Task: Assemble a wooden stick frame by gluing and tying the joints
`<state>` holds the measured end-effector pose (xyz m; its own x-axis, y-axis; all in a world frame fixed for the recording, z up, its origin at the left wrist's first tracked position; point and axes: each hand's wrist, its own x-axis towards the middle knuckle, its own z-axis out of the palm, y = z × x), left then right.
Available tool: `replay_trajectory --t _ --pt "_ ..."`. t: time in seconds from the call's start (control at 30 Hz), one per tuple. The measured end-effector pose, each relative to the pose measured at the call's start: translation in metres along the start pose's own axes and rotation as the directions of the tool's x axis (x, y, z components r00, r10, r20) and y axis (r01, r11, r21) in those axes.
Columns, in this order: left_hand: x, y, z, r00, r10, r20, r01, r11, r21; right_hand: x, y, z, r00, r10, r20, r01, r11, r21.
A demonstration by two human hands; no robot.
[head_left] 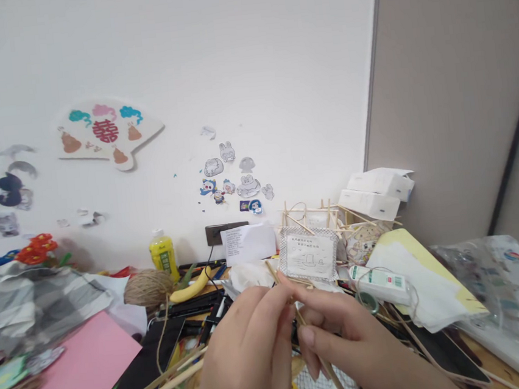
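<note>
My left hand (247, 348) and my right hand (351, 338) meet over the middle of the cluttered table. Between them slants a thin wooden stick (335, 378), its upper end pointing away and to the left. My right thumb and fingers pinch it, and the left fingers are closed around its upper part. The exact grip of the left fingertips is hidden behind the back of that hand. More wooden sticks (163, 388) stretch to the lower left beside my left wrist; whether that hand holds them I cannot tell.
Left lie pink paper (88, 376), a twine ball (148, 288), a yellow bottle (162, 253) and a banana-shaped item (192, 286). Behind my hands stands a framed drawing (311, 255) before a stick structure (307, 214). At right are a white box (381, 284), paper and plastic bags (492, 282).
</note>
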<state>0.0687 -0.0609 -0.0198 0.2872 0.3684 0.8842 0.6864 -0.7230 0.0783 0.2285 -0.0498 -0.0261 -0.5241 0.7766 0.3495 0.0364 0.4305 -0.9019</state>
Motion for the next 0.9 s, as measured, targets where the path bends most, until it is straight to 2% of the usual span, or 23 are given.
replay_trajectory --t 0.17,0.37,0.9 --pt "0.0015 -0.0001 0.0005 0.999 0.029 -0.037 -0.029 0.999 0.022 0.0002 -0.0017 0.0003 1.000 0.018 0.006 -0.018 1.000 0.005" --pt "0.0010 0.0015 -0.0014 1.000 0.008 0.002 -0.008 1.000 -0.003 0.0007 -0.0006 -0.0006 1.000 -0.012 0.013 0.012 1.000 0.003" --pt "-0.0011 -0.0014 -0.0001 1.000 0.026 -0.013 -0.026 1.000 -0.003 0.0005 -0.0014 -0.0007 1.000 -0.020 0.018 0.020 0.999 0.032"
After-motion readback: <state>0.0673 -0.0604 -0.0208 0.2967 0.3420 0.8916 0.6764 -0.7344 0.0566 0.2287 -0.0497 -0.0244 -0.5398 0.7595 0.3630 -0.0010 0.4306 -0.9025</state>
